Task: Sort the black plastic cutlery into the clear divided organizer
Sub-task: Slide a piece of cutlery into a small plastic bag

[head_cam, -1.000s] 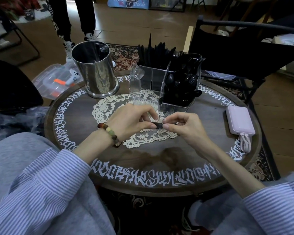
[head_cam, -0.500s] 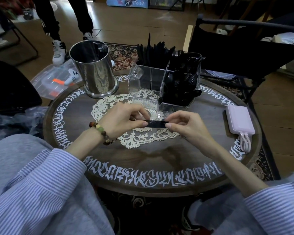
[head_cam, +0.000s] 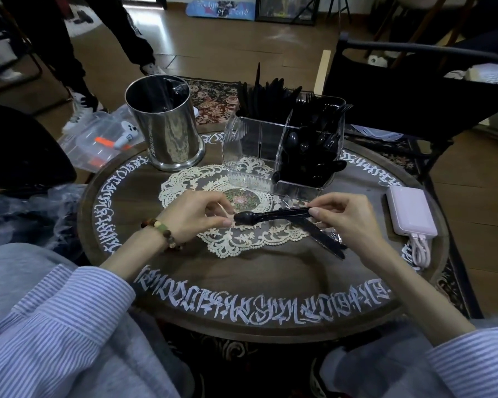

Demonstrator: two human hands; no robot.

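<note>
A black plastic spoon (head_cam: 273,216) hangs level just above the lace doily, stretched between my two hands. My left hand (head_cam: 196,216) pinches at its bowl end, and my right hand (head_cam: 348,219) pinches its handle end. Under my right hand a black knife (head_cam: 322,239) slants toward the table's near right, its upper end hidden by my fingers. The clear divided organizer (head_cam: 233,145) stands behind my hands. Its right compartment is packed with black spoons and forks (head_cam: 311,150); black knives (head_cam: 265,93) stick up from the back.
A tall steel canister (head_cam: 164,133) stands at the back left of the round table (head_cam: 242,285). A pink power bank (head_cam: 411,214) with its cable lies at the right edge. A black chair (head_cam: 414,90) is behind the table, and a person's legs (head_cam: 78,67) stand at the back left.
My hands have drawn apart. The short black piece pinched between them before now shows as a full spoon. The knife under my right hand has come into view.
</note>
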